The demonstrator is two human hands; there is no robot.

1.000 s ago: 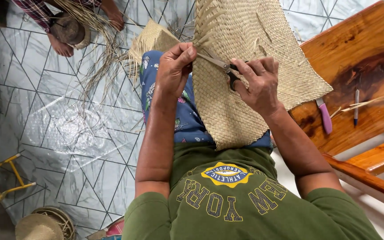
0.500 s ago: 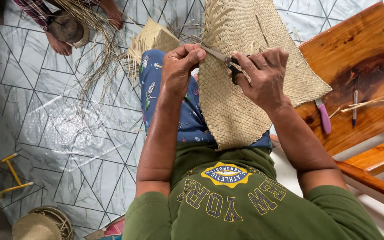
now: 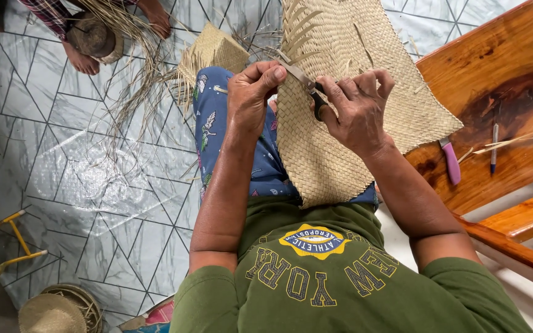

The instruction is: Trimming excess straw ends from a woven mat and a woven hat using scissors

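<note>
A tan woven mat [image 3: 340,123] drapes over the lap, scissors [image 3: 306,83] at its frayed edge.

The woven mat [image 3: 340,123] lay across the person's lap at frame centre. The scissors [image 3: 306,86] sat on its upper left edge, between the left hand [image 3: 251,92] and the right hand [image 3: 356,108]. At right, a knife [image 3: 450,159] and a pen [image 3: 494,148] lay on the tabletop [image 3: 495,68]. A smaller woven piece [image 3: 211,52] lay on the floor [image 3: 63,154] at upper left.
</note>
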